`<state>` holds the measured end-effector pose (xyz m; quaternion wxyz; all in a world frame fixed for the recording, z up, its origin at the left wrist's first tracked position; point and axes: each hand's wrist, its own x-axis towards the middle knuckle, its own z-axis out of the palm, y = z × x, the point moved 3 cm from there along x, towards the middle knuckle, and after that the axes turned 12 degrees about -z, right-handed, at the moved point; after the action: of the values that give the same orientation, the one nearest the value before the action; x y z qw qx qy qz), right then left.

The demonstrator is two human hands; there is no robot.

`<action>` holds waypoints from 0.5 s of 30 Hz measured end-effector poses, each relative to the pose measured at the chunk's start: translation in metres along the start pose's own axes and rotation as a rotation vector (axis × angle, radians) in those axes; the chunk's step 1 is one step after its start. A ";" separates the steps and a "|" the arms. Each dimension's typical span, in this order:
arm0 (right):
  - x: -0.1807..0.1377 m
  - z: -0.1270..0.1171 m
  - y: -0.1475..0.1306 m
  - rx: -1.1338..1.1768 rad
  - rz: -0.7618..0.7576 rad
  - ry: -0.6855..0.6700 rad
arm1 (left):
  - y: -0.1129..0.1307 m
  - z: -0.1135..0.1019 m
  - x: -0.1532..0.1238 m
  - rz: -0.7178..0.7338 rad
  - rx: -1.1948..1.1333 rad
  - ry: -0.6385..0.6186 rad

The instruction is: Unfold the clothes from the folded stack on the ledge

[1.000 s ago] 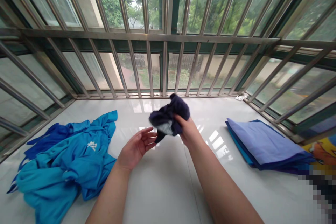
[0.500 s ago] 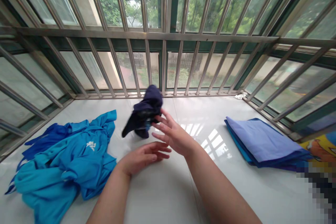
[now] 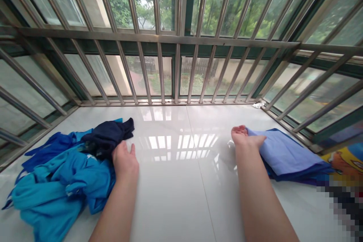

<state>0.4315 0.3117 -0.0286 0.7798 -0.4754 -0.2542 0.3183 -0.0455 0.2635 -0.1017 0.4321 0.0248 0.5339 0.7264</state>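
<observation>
A crumpled navy garment lies on top of a heap of bright blue clothes at the left of the white tiled ledge. My left hand rests palm down against the right edge of that heap, just below the navy garment. Its thumb sticks out, and its fingers are buried in the cloth. My right hand is curled over the near left corner of a folded stack of pale blue and darker blue cloth at the right.
Metal window bars close off the ledge at the back and on both sides, with glass and trees behind them. A small white scrap lies in the far right corner. A yellow printed item sits at the right edge.
The navy garment left my right hand, flew to the left and landed on the blue heap. My left hand followed it to the heap, and my right hand moved right onto the folded stack.
</observation>
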 end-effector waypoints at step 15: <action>-0.072 0.087 -0.036 0.150 0.162 -0.395 | -0.011 0.027 -0.034 -0.503 0.066 -0.551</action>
<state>0.3316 0.2966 0.0333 0.7199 -0.3636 -0.3384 0.4848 -0.0043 0.2627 -0.0844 0.7233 0.1013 0.4102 0.5462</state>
